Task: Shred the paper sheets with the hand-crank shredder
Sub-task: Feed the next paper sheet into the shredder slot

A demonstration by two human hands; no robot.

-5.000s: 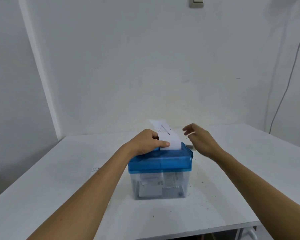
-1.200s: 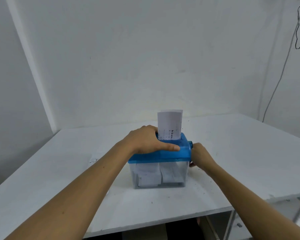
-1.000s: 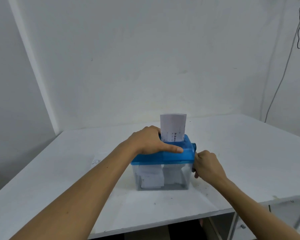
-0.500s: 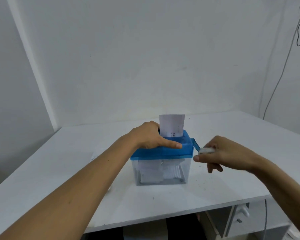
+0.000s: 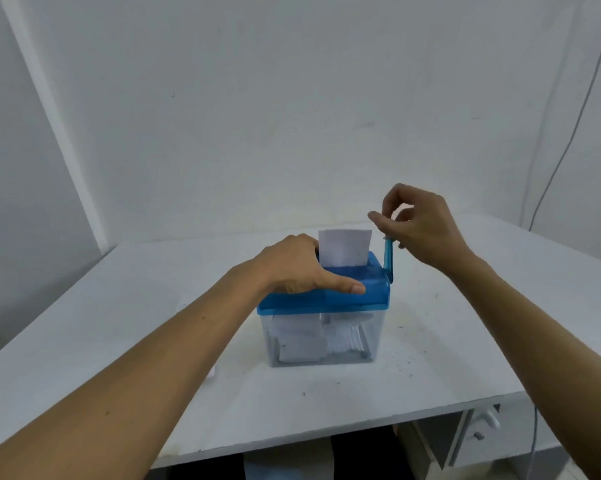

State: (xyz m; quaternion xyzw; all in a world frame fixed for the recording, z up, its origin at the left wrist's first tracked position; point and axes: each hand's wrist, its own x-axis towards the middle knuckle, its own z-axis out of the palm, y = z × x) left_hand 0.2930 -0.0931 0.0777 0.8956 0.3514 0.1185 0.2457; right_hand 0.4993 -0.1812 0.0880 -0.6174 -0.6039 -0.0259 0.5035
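Cranking continues: your right grip (image 5: 419, 230) pinches the crank (image 5: 388, 259), now swung up to 12 o'clock; sheet (image 5: 344, 247) stands shorter, feeding well; left grip (image 5: 297, 268) clamps the shredder (image 5: 327, 301).

Head-worn camera looks forward and down, near the table (image 5: 119, 306).
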